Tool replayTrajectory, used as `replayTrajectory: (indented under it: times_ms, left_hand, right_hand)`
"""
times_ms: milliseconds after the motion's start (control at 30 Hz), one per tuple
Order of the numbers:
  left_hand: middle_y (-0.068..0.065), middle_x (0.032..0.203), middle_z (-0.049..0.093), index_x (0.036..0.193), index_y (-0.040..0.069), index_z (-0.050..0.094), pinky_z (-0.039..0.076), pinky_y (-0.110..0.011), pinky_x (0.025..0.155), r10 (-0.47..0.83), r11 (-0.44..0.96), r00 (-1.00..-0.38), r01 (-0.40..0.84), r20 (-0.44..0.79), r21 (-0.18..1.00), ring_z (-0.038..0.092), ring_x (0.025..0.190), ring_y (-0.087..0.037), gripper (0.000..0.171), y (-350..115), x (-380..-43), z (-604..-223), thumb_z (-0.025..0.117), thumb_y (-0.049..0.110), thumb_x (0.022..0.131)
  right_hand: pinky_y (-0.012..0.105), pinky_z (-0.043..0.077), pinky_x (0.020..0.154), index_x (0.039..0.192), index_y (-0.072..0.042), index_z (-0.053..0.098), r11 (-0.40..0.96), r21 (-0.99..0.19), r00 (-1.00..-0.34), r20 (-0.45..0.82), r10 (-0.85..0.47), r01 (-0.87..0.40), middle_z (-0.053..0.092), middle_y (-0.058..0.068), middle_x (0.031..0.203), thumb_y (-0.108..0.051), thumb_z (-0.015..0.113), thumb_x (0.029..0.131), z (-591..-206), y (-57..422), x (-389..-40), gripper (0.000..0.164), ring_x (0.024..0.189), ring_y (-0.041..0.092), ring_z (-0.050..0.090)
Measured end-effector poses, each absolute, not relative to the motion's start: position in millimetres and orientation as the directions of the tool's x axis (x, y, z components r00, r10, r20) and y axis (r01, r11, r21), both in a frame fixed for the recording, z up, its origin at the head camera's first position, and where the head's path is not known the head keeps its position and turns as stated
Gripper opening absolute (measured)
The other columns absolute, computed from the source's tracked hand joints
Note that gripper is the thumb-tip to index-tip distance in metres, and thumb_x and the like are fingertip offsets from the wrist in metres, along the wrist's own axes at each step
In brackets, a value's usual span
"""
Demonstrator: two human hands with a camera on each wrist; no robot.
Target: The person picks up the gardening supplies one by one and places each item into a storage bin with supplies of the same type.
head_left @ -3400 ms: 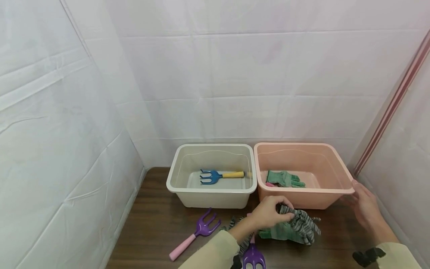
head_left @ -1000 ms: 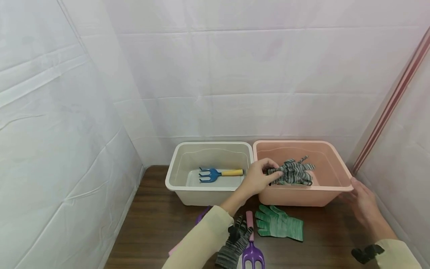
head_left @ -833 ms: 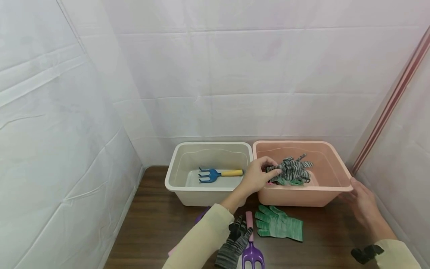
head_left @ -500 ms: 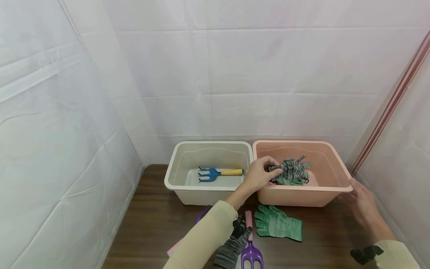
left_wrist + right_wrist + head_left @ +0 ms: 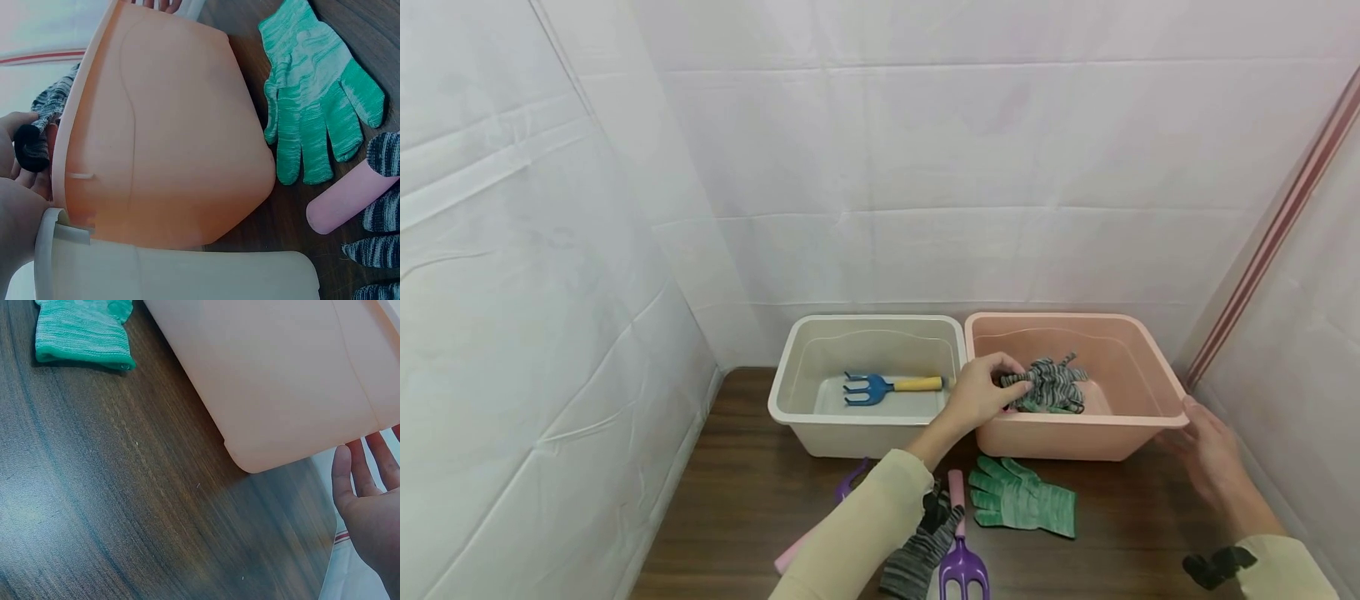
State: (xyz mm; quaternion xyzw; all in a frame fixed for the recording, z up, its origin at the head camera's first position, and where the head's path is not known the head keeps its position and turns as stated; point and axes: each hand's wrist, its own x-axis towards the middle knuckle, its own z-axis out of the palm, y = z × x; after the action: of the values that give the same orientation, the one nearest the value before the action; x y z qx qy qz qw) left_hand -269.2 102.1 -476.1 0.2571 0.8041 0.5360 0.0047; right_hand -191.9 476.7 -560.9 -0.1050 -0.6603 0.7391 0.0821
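Observation:
My left hand (image 5: 976, 396) reaches over the front rim of the peach bin (image 5: 1078, 437) and pinches the cuff of a black-and-grey striped glove (image 5: 1051, 385). That glove lies low in the bin, over a green glove (image 5: 1037, 407) that shows only along its lower edge. In the left wrist view, the striped glove (image 5: 53, 100) shows past the bin's rim, partly covered by my fingers. My right hand (image 5: 1210, 458) is at the bin's right end, its fingers against the outer wall under the rim. Extended fingers (image 5: 342, 465) show there in the right wrist view.
A cream bin (image 5: 872, 422) with a blue hand fork (image 5: 871, 390) stands left of the peach one. On the wooden table (image 5: 737, 467) in front lie a green glove (image 5: 1026, 500), a striped glove (image 5: 917, 554) and two purple forks, one (image 5: 964, 568) beside that glove, another (image 5: 848, 482) partly under my sleeve.
My left hand has carried the striped glove from the table into the peach bin, uncovering the green glove there. Lately the striped glove has sunk slightly lower. The right hand stays put.

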Motion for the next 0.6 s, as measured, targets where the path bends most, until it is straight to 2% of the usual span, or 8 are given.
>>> replayTrajectory:
  times_ms: [100, 233, 367, 467, 600]
  left_hand:
    - [0.008, 0.105, 0.072, 0.105, 0.019, 0.074, 0.052, -0.02, 0.072, 0.42, 0.285, -0.867, 0.407, 0.268, 0.868, 0.064, 0.08, -0.004, 0.011, 101.8, -269.7, -476.9, 0.08, 0.026, 0.099]
    - [0.005, 0.104, 0.073, 0.105, 0.018, 0.073, 0.053, -0.02, 0.068, 0.418, 0.27, -0.871, 0.39, 0.258, 0.88, 0.066, 0.076, -0.01, 0.011, 102.3, -268.3, -475.7, 0.08, 0.025, 0.098]
    - [0.007, 0.103, 0.072, 0.105, 0.018, 0.073, 0.055, -0.021, 0.065, 0.42, 0.266, -0.874, 0.377, 0.245, 0.887, 0.066, 0.069, -0.009, 0.011, 103.5, -267.1, -475.7, 0.08, 0.024, 0.098]
    - [0.008, 0.102, 0.071, 0.105, 0.018, 0.073, 0.055, -0.021, 0.065, 0.425, 0.279, -0.869, 0.393, 0.254, 0.876, 0.064, 0.069, -0.006, 0.01, 104.0, -266.9, -475.5, 0.079, 0.024, 0.099]
    - [0.012, 0.101, 0.07, 0.105, 0.019, 0.074, 0.052, -0.019, 0.07, 0.434, 0.3, -0.857, 0.427, 0.276, 0.853, 0.061, 0.078, -0.002, 0.01, 103.3, -267.0, -475.3, 0.079, 0.024, 0.099]
  right_hand:
    - [0.021, 0.058, 0.083, 0.164, -0.011, 0.038, -0.127, -0.992, -0.965, -0.049, 0.256, 0.017, 0.052, -0.007, 0.149, -0.046, 0.054, 0.111, -560.6, 477.0, -194.7, 0.065, 0.114, -0.001, 0.06]
    - [0.023, 0.059, 0.082, 0.159, -0.013, 0.046, -0.17, -0.985, -0.969, -0.031, 0.244, -0.011, 0.06, -0.012, 0.137, -0.042, 0.056, 0.111, -559.8, 479.0, -195.1, 0.057, 0.11, -0.001, 0.064]
    - [0.024, 0.06, 0.082, 0.153, -0.014, 0.051, -0.186, -0.982, -0.972, -0.014, 0.233, -0.031, 0.063, -0.015, 0.129, -0.04, 0.056, 0.111, -559.7, 480.1, -193.1, 0.05, 0.109, -0.001, 0.066]
    - [0.023, 0.059, 0.082, 0.157, -0.013, 0.047, -0.168, -0.986, -0.971, -0.019, 0.239, -0.022, 0.06, -0.012, 0.135, -0.042, 0.056, 0.111, -559.5, 479.5, -192.3, 0.055, 0.109, -0.001, 0.065]
    - [0.022, 0.059, 0.083, 0.162, -0.01, 0.04, -0.152, -0.988, -0.968, -0.028, 0.248, -0.011, 0.058, -0.01, 0.139, -0.044, 0.055, 0.111, -559.6, 478.8, -192.4, 0.063, 0.11, -0.001, 0.064]
